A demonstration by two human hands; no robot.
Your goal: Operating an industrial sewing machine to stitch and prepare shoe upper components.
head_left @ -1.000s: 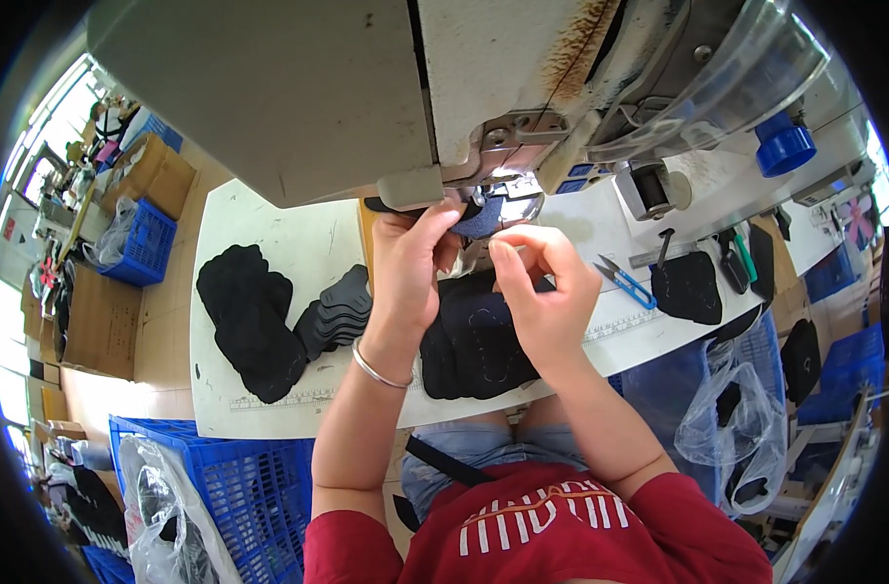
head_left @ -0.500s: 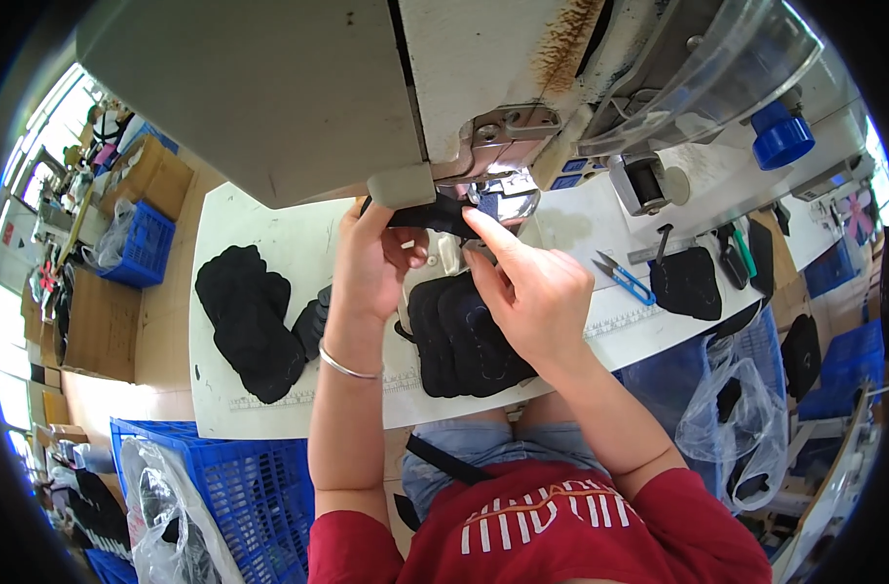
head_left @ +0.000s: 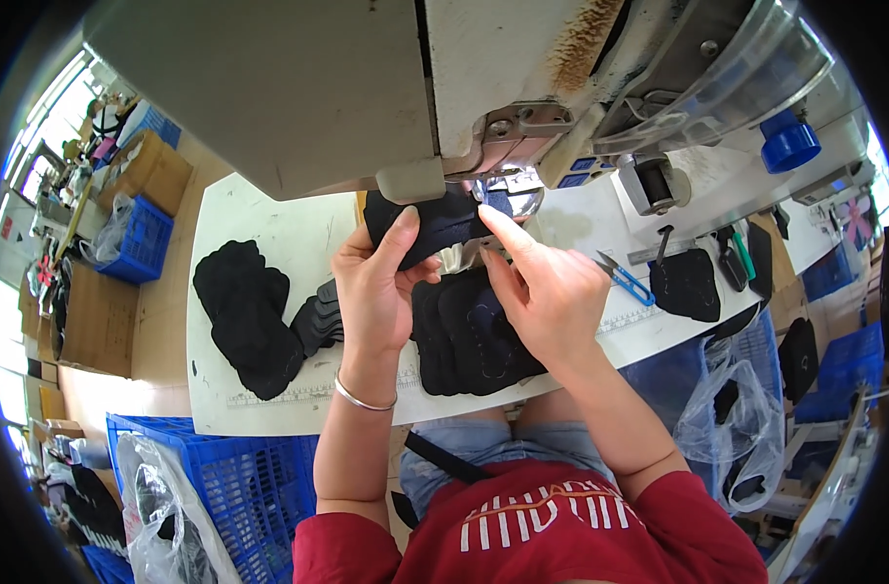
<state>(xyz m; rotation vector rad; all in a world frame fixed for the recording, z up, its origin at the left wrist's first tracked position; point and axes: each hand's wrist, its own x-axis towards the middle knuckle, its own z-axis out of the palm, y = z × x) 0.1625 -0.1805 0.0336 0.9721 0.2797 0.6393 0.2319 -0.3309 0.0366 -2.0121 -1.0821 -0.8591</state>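
A dark fabric piece [head_left: 435, 226] lies under the sewing machine head [head_left: 386, 88], at the needle. The left hand [head_left: 376, 292] grips its left edge, thumb on top; the right hand [head_left: 547, 292] presses extended fingers [head_left: 498, 229] on its right edge, above a stack of black pieces [head_left: 474, 341] on the white worktop [head_left: 269, 219]
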